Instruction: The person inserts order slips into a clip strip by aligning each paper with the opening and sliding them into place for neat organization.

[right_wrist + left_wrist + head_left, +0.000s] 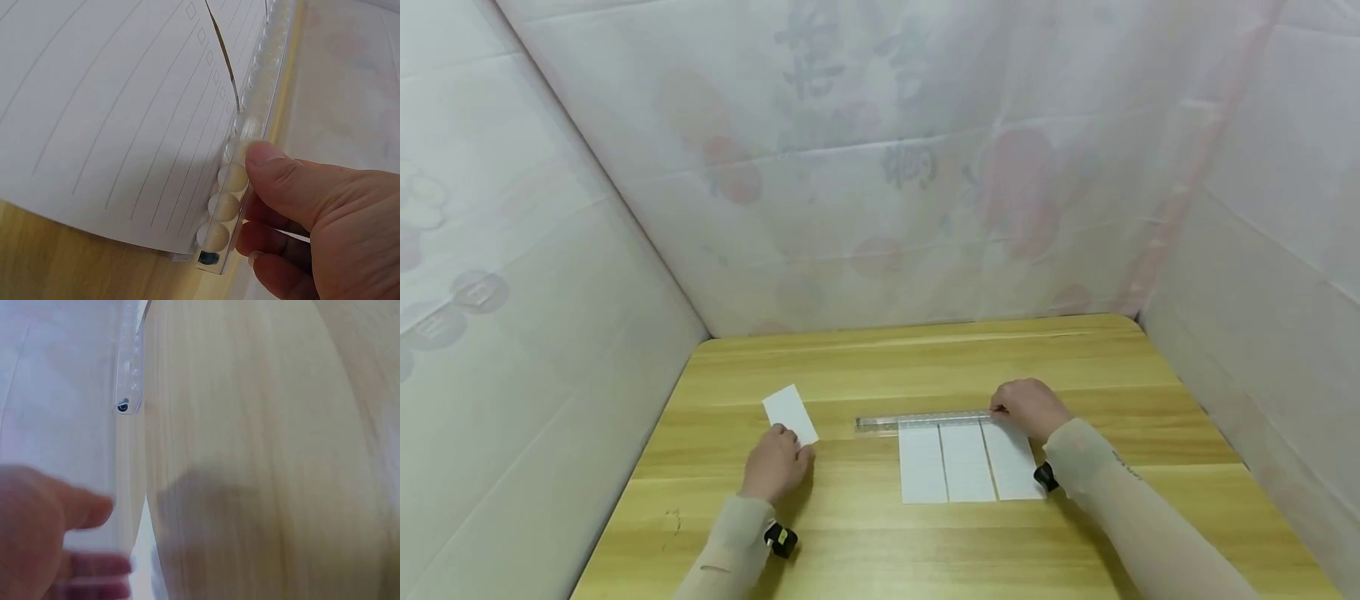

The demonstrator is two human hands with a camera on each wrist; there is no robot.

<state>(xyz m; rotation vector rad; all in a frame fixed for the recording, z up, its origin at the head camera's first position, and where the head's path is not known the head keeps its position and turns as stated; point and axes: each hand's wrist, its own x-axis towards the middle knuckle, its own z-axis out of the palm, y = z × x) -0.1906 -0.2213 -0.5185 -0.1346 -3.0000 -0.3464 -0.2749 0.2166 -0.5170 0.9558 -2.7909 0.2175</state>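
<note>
My right hand [1032,407] pinches the right end of a clear plastic ruler [925,420], thumb on top and fingers curled at its side. Three lined white paper slips [967,462] lie side by side, upper edges along the ruler. In the right wrist view, the ruler [219,206] shows a row of round bubbles next to ruled paper [125,112]. Over on the left, my left hand [775,462] has its fingers on the lower part of a separate, slanted white slip [788,410]. The left wrist view shows thumb and fingers [94,565] apart, slightly blurred.
The wooden table [865,550] has rounded far corners. Pale printed cloth walls [880,225] enclose it at the back and on both sides. A small black device [781,539] sits on the left wrist, and another black device [1046,477] on the right.
</note>
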